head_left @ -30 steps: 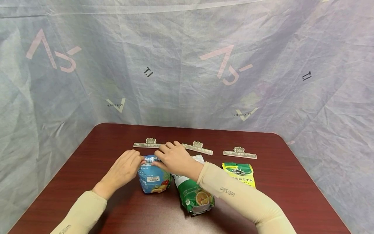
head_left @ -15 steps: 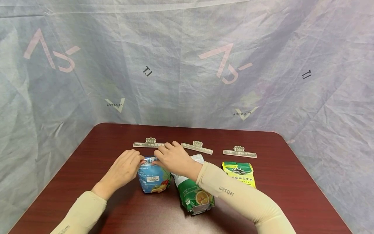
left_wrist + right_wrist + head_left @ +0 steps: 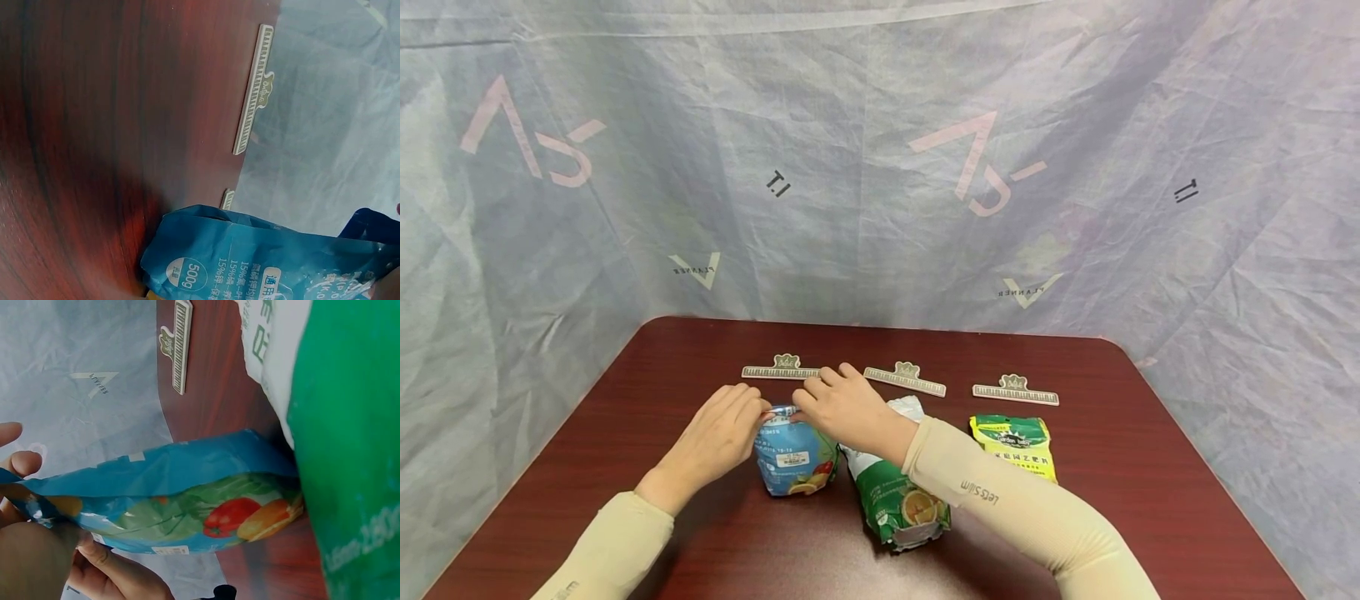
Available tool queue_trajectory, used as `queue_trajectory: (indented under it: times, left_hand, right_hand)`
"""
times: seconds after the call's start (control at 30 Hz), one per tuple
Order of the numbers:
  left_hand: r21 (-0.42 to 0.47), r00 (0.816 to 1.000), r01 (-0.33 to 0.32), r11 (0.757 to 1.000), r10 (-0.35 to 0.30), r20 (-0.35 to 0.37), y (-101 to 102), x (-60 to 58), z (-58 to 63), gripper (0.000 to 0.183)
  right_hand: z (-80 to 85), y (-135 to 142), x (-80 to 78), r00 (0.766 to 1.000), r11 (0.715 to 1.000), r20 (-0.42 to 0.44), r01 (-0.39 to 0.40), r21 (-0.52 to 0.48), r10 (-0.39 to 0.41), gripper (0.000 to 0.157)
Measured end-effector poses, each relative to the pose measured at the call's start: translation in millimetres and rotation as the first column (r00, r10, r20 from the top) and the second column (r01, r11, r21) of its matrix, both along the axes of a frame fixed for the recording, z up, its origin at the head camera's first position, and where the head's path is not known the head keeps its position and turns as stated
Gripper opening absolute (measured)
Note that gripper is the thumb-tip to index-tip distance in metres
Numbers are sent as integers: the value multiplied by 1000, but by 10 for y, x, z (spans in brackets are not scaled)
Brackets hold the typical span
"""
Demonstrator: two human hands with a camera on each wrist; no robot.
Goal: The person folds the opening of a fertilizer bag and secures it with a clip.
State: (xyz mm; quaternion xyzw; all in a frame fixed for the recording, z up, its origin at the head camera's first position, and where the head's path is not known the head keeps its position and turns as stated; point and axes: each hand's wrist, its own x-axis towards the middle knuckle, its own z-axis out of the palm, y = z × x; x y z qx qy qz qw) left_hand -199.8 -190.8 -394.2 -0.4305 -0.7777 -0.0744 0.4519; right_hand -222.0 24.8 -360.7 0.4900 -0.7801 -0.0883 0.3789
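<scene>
A blue bag with fruit and vegetable pictures stands upright on the table, its top edge folded over. At the top left corner my left hand pinches the folded edge between thumb and fingers. My right hand pinches the same edge at the right corner, with its other fingers raised. In the left wrist view the blue bag shows a "500g" mark, and only a bit of hand appears at the corner. The right wrist view shows the side of the blue bag, with fingers at its top.
A green and white bag lies close to the right of the blue one, partly under the right forearm. Farther right lies a yellow and green packet. Three ruler-like clips, left, middle and right, lie along the back.
The folded top of the blue bag sits slightly lower. My right hand has shifted a little to the left, while the left hand stays nearly in place.
</scene>
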Motion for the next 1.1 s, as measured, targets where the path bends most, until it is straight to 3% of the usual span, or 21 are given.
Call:
queue_trajectory:
  times: [0.4, 0.73, 1.1]
  left_hand:
    - [-18, 999, -26, 1000, 25, -47, 5, -7, 3, 27]
    - [-19, 996, -37, 999, 35, -79, -9, -4, 25, 30]
    - [-27, 996, -39, 999, 36, -78, -10, -3, 24, 30]
  right_hand:
    - [-4, 18, -25, 997, 999, -72, -33, 16, 34, 30]
    - [22, 104, -54, 995, 998, -76, -57, 34, 59, 27]
    - [74, 195, -24, 989, 995, -114, -97, 19, 98, 26]
